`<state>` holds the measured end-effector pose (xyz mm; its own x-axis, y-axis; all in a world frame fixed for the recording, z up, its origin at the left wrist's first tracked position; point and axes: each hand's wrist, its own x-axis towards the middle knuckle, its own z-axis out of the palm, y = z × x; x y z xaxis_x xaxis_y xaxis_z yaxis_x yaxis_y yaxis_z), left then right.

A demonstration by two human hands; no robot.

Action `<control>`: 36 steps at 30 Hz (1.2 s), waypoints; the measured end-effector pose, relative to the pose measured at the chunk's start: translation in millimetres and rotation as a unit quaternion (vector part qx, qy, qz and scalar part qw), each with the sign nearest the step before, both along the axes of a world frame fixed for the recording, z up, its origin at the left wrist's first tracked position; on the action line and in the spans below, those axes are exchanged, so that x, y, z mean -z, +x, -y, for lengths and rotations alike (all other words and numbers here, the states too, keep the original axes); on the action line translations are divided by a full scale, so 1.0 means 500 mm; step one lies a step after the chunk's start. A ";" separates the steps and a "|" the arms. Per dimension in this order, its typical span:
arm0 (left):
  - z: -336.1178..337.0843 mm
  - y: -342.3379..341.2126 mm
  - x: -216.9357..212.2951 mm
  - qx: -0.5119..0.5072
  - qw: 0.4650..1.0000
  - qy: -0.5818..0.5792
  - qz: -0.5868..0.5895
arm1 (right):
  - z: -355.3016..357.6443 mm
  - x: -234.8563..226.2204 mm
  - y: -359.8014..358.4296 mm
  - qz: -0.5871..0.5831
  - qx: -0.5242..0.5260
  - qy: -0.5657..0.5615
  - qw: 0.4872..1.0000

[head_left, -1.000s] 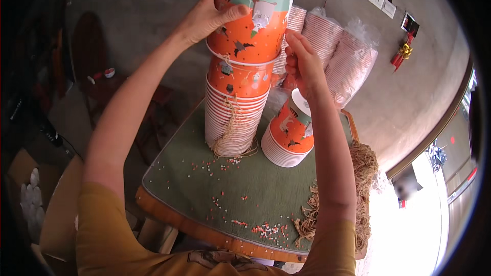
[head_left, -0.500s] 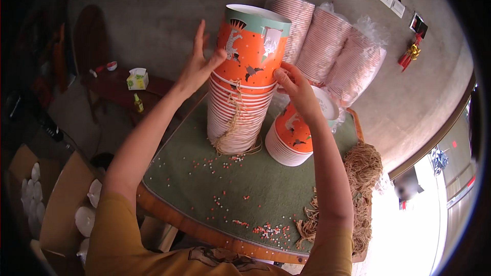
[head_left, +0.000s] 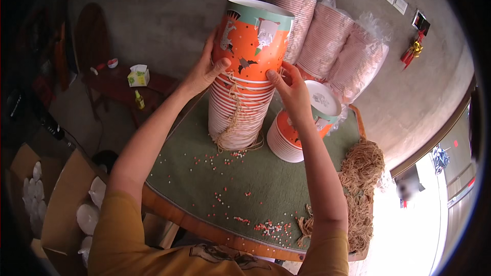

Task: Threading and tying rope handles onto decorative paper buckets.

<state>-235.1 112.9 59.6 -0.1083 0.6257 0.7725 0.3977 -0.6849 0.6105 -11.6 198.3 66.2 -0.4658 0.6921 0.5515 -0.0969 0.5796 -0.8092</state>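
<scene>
A tall stack of nested paper buckets (head_left: pixel 238 122) stands on the table in front of me. Its top bucket (head_left: pixel 254 38) is orange with a teal band and printed bats and costumed figures. My left hand (head_left: pixel 205 71) grips this bucket's left side, thumb in front and fingers partly hidden behind. On its lower right side, my right hand (head_left: pixel 292 88) presses with the thumb, its other fingers curled behind. Loose twine handles (head_left: pixel 233 107) dangle down the front of the stack. To the right, partly behind my right forearm, sits a shorter bucket stack (head_left: pixel 286 140).
Plastic-wrapped bucket stacks (head_left: pixel 323 41) lean by the wall. Small red and white beads (head_left: pixel 273 229) lie scattered on the green tabletop (head_left: pixel 189 189). Bundles of twine (head_left: pixel 362 166) hang over the right edge. Cardboard boxes (head_left: pixel 66 220) with white pieces stand lower left; a tissue box (head_left: pixel 138 76) sits on a bench.
My left hand has closed from raised, spread fingers onto the top bucket's side. The right thumb has slid slightly left along its lower edge. The view has shifted a little.
</scene>
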 end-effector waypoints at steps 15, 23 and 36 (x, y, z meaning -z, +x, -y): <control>0.077 0.079 0.062 -0.221 0.959 0.179 -0.004 | 0.004 -0.009 0.204 0.292 0.243 0.351 0.856; -0.005 0.349 0.286 -0.023 0.985 -0.141 0.100 | -0.020 -0.026 0.278 0.238 0.224 0.254 0.910; -0.091 0.435 0.090 0.053 0.949 -0.157 0.267 | 0.028 -0.078 0.429 -0.050 0.243 0.306 0.919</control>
